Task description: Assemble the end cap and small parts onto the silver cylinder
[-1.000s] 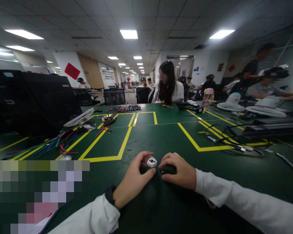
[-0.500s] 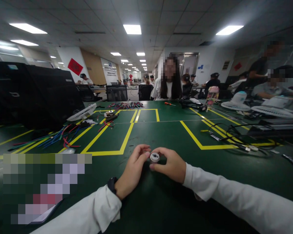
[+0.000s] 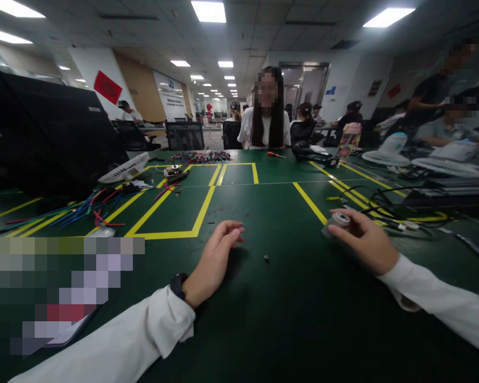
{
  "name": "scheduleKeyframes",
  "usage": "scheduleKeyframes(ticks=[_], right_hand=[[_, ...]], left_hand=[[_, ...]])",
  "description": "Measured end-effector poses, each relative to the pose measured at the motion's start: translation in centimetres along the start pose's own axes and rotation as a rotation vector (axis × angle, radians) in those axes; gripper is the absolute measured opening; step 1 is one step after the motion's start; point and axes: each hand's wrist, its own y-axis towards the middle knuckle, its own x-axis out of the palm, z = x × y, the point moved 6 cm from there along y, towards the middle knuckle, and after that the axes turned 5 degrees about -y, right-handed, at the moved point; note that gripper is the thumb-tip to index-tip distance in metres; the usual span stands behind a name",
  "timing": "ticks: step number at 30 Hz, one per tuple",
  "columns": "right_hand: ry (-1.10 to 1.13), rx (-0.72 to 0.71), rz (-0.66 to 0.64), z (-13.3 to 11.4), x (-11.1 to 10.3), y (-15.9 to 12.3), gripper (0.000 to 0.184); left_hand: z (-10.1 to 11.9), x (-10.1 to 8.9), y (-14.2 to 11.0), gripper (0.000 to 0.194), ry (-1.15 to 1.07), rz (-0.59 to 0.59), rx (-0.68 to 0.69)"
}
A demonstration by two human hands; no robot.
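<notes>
My right hand (image 3: 365, 239) grips a small whitish cylinder (image 3: 340, 218) between thumb and fingers, to the right over the green table. The top of the cylinder is pale with a dark middle; its exact kind I cannot make out. On the left, my left hand (image 3: 217, 255) rests sideways at the table with loosely bent fingers, and nothing shows in it. Between the two hands lies a tiny dark metal piece (image 3: 266, 258), apart from both. The palm side of my left hand is partly hidden.
Coloured wires (image 3: 75, 213), a small motor-like part (image 3: 174, 171) and a white fan (image 3: 123, 169) lie left. An orange screwdriver (image 3: 276, 155) is at the back. Black cables (image 3: 379, 213) and a bottle (image 3: 349, 141) stand right. A person (image 3: 265, 127) sits opposite.
My right hand has moved right with the cylinder, away from my left hand. The tiny metal piece now shows on the table where the cylinder was. The view has tilted slightly down.
</notes>
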Motion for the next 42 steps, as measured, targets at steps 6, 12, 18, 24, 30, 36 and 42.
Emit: scheduleKeyframes(ticks=[6,12,18,24,30,36,42], right_hand=[[-0.34,0.238,0.31,9.0,-9.9,-0.8,0.05],[-0.555,0.269,0.118,14.7,-12.4,-0.9,0.045],[-0.584,0.112,0.198,14.2,-12.4,-0.7,0.048],[-0.783,-0.376,0.398,5.0,-9.2,-2.2,0.052],[-0.281,-0.431,-0.214,-3.2,3.5,-3.7,0.027],[-0.126,-0.386,-0.483,-9.5,10.1,-3.2,0.025],[-0.097,-0.383,-0.484,-9.8,10.2,-2.8,0.017]], left_hand=[[0.0,-0.1,0.0,0.029,0.011,0.009,-0.013],[0.5,0.1,-0.1,0.028,0.054,0.016,-0.019],[0.2,-0.1,0.0,0.028,0.037,0.034,-0.001],[0.4,0.0,0.0,0.028,0.052,0.038,0.0],[0.3,0.0,0.1,0.027,0.034,0.048,-0.008],[0.3,-0.2,0.0,0.027,0.017,0.06,0.006],[0.3,-0.2,0.0,0.028,-0.009,0.075,-0.001]])
